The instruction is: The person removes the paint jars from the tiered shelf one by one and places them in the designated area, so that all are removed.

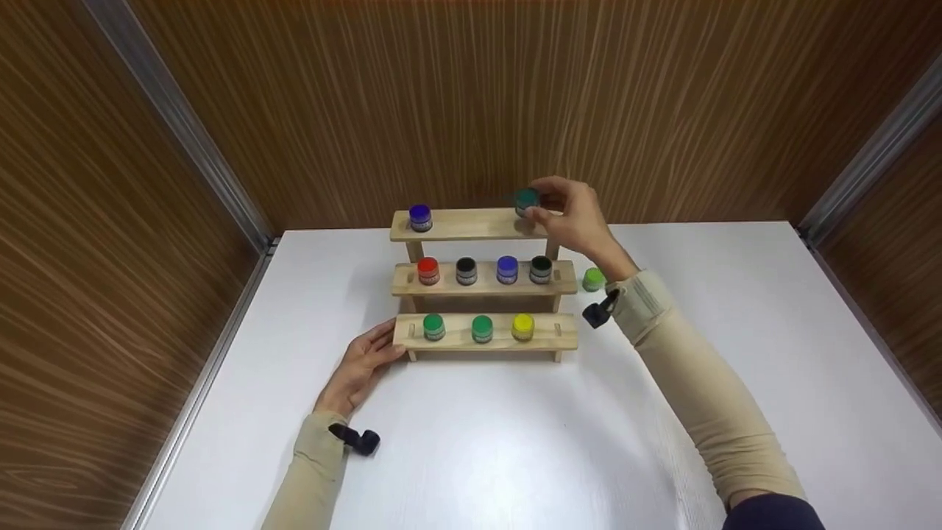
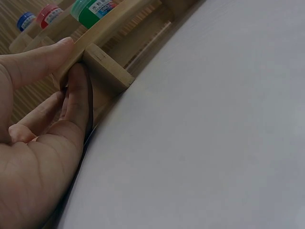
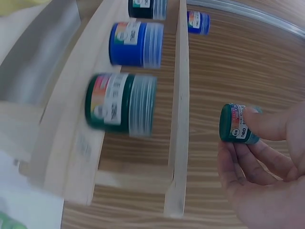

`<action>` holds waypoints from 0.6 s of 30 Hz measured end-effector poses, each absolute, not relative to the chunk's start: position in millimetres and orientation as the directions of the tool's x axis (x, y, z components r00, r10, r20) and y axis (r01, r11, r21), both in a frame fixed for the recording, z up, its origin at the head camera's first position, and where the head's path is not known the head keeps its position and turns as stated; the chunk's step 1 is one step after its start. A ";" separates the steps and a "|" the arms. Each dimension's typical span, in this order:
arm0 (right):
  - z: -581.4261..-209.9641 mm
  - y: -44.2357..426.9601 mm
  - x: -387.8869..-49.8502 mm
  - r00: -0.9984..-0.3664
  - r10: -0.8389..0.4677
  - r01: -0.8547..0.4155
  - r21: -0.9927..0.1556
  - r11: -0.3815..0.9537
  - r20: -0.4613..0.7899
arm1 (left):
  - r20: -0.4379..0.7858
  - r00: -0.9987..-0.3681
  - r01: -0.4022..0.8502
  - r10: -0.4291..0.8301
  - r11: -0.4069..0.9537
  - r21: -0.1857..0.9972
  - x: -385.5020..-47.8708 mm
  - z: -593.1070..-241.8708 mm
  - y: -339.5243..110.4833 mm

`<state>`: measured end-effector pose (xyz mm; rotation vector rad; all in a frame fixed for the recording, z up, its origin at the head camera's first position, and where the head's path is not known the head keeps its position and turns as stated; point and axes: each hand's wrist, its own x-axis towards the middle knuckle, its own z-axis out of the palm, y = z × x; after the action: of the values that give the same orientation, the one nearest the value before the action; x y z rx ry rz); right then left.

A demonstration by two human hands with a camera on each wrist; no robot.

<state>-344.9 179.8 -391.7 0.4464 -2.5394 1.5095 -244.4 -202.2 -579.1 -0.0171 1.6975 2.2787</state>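
My right hand (image 1: pixel 578 217) pinches a dark green jar (image 1: pixel 527 200) between thumb and fingers, over the right part of the top tier of a three-tier wooden rack (image 1: pixel 471 227). In the right wrist view the jar (image 3: pixel 233 123) is held apart from the shelf edge (image 3: pixel 180 109). With the thumb on top and fingers beneath, my left hand (image 1: pixel 360 368) grips the left end of the bottom tier; the left wrist view shows this hand (image 2: pixel 47 119) beside the rack's leg (image 2: pixel 108 68). A blue jar (image 1: pixel 421 218) stands at the top tier's left.
On the middle tier stand a red jar (image 1: pixel 428 271), two dark jars and a violet-blue jar (image 1: pixel 507 269). The bottom tier holds two green jars and a yellow jar (image 1: pixel 522 327). A light green jar (image 1: pixel 593 279) is on the white table right of the rack. Wood-grain panels surround the table.
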 end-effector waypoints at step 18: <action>-401.8 235.2 -342.1 -0.946 -0.116 -0.319 -0.810 0.491 0.303 | -0.200 -0.956 -0.251 0.215 -0.243 0.937 -244.6 -581.7 -203.7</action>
<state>-342.1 235.2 -401.8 0.3741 -2.5272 1.4395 -244.6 -203.7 -581.7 -0.0433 1.7180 2.2675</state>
